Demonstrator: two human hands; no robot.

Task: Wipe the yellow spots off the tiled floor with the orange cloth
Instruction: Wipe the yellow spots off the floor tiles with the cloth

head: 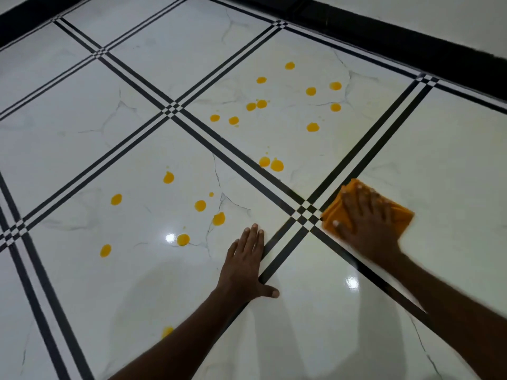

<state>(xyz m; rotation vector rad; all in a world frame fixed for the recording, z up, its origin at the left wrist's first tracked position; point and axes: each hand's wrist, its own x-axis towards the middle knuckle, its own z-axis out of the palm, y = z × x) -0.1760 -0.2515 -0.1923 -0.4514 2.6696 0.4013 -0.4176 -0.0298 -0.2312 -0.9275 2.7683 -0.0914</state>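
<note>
- While the right hand (366, 226) presses flat, fingers spread and straight, on the folded orange cloth (397, 212), the cloth lies on the floor just right of a black-and-white line crossing.
- Left hand (244, 266) rests palm-down on the glossy tile, fingers straight and together, thumb out, holding nothing.
- Round yellow spots (276, 165) dot two tiles ahead, apart from the cloth.
- White marble-veined tiled floor (82, 149) has double black lines; a black skirting (411, 42) edges it.
</note>
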